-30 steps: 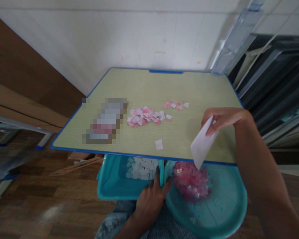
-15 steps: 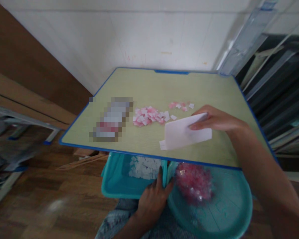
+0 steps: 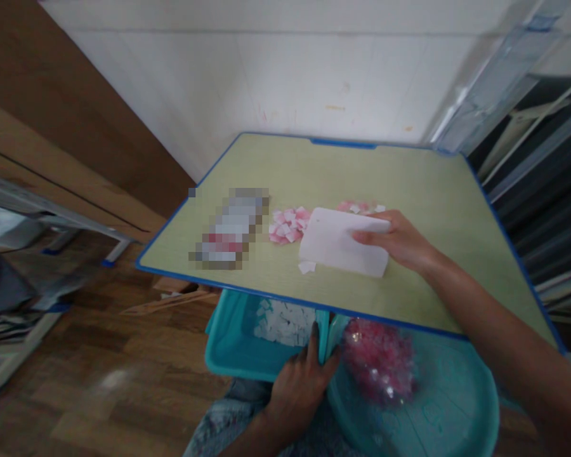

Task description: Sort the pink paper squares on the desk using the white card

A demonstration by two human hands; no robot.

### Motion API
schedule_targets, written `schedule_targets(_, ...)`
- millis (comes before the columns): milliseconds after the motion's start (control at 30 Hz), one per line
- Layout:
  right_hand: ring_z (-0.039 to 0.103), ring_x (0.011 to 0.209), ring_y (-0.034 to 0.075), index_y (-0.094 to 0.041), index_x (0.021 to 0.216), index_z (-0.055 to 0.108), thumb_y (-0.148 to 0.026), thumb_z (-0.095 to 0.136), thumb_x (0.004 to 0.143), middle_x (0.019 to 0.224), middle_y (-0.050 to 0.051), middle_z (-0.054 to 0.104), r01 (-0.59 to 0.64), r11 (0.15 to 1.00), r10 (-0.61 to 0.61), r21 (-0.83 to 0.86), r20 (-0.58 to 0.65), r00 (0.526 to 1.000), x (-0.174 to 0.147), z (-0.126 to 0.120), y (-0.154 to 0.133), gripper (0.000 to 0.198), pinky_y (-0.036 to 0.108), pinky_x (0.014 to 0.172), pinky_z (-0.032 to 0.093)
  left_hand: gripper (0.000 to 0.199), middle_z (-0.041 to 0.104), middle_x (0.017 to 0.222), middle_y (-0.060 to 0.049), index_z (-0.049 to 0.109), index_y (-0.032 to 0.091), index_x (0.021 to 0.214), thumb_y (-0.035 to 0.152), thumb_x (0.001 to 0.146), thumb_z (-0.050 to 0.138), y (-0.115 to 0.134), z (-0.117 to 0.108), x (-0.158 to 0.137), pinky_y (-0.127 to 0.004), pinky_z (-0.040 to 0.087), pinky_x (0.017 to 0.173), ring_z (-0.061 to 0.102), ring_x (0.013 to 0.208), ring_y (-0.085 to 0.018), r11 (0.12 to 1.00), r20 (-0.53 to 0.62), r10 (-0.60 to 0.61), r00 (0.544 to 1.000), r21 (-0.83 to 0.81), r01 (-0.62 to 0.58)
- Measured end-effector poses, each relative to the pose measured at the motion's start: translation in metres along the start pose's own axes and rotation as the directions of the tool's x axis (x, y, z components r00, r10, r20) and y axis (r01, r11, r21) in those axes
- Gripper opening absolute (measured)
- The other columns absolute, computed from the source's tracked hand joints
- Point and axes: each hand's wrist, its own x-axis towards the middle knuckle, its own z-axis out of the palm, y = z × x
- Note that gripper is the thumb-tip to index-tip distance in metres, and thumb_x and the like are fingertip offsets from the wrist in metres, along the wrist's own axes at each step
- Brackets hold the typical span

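Note:
My right hand [image 3: 402,241] is closed on a flat white scraper [image 3: 330,244] with rounded corners and a small hole, held tilted over the table. A few white slips [image 3: 307,267] show at its lower left edge. Left of it sits a pile of pink and white paper pieces [image 3: 288,226], partly covered by the scraper. A smaller scatter of pink and white pieces [image 3: 354,207] lies behind it. Below the table edge, my left hand [image 3: 299,384] grips the right rim of a teal rectangular basin [image 3: 233,362], which holds many white pieces [image 3: 285,324].
A round teal tub [image 3: 461,393] with a clear bag of pink bits [image 3: 380,362] stands at lower right. A pixelated object [image 3: 231,225] lies on the left of the blue-edged table [image 3: 400,181]. A clear plastic column [image 3: 485,89] stands at the back right corner.
The scraper has turned in my right hand's grasp, its left end now higher and over part of the pile. My left hand stays on the basin rim. The whole view has shifted slightly.

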Motion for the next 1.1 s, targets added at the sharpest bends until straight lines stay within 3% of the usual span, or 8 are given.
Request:
schedule_targets(100, 0.053, 0.077, 0.017, -0.016, 0.073, 0.064, -0.036, 0.066, 0.059, 0.090, 0.006, 0.061, -0.077, 0.988, 0.086, 0.136, -0.061, 0.994, 0.001, -0.003, 0.008, 0.025, 0.025, 0.058, 0.040, 0.047, 0.039, 0.128, -0.018, 0.031, 0.039, 0.124, 0.021, 0.082, 0.035, 0.000, -0.002, 0.000, -0.027, 0.049, 0.055, 0.059, 0.067, -0.015, 1.000, -0.009, -0.006, 1.000, -0.019, 0.006)
schedule_targets(200, 0.053, 0.062, 0.015, -0.015, 0.076, 0.065, -0.035, 0.069, 0.056, 0.077, 0.004, 0.063, -0.204, 0.963, 0.211, 0.176, -0.026, 0.977, 0.001, -0.005, 0.011, 0.028, 0.024, 0.050, 0.038, 0.046, 0.039, 0.127, -0.018, 0.031, 0.039, 0.125, 0.020, 0.082, 0.033, 0.000, -0.002, 0.000, -0.027, 0.048, 0.056, 0.058, 0.067, -0.014, 1.000, -0.016, -0.010, 1.000, -0.025, 0.009)
schedule_targets(300, 0.051, 0.053, 0.013, -0.013, 0.072, 0.065, -0.037, 0.069, 0.056, 0.064, 0.002, 0.061, -0.252, 0.959, 0.252, 0.126, 0.023, 0.968, -0.002, -0.002, 0.007, 0.029, 0.023, 0.047, 0.037, 0.046, 0.039, 0.127, -0.019, 0.030, 0.038, 0.125, 0.020, 0.082, 0.032, 0.000, -0.001, 0.000, -0.026, 0.048, 0.056, 0.058, 0.066, -0.014, 1.000, -0.020, -0.010, 1.000, -0.016, 0.009)
schedule_targets(733, 0.050, 0.050, 0.010, -0.011, 0.083, 0.064, -0.040, 0.061, 0.064, 0.059, 0.001, 0.058, -0.261, 0.965, 0.255, -0.009, 0.248, 0.934, -0.014, 0.022, -0.017, 0.035, 0.020, 0.045, 0.038, 0.046, 0.040, 0.126, -0.021, 0.029, 0.038, 0.126, 0.023, 0.083, 0.032, 0.001, 0.006, -0.002, -0.026, 0.048, 0.052, 0.058, 0.063, -0.014, 1.000, -0.088, -0.006, 0.996, 0.019, 0.007)
schedule_targets(933, 0.045, 0.047, 0.007, -0.011, 0.073, 0.063, -0.041, 0.061, 0.064, 0.054, -0.001, 0.053, -0.208, 0.978, 0.208, -0.029, 0.261, 0.943, -0.015, 0.022, -0.019, 0.032, 0.018, 0.042, 0.033, 0.045, 0.039, 0.127, -0.020, 0.031, 0.039, 0.125, 0.023, 0.083, 0.031, 0.002, 0.005, -0.001, -0.027, 0.048, 0.053, 0.058, 0.063, -0.013, 1.000, -0.064, -0.010, 0.998, 0.028, 0.012)
schedule_targets(1100, 0.046, 0.048, 0.007, -0.010, 0.076, 0.063, -0.039, 0.061, 0.065, 0.056, -0.001, 0.053, -0.230, 0.973, 0.224, -0.002, 0.235, 0.946, -0.015, 0.024, -0.022, 0.031, 0.018, 0.042, 0.032, 0.046, 0.037, 0.128, -0.021, 0.028, 0.039, 0.126, 0.024, 0.083, 0.031, 0.001, 0.004, -0.001, -0.026, 0.048, 0.054, 0.058, 0.063, -0.013, 1.000, -0.048, -0.003, 0.999, 0.026, 0.005)
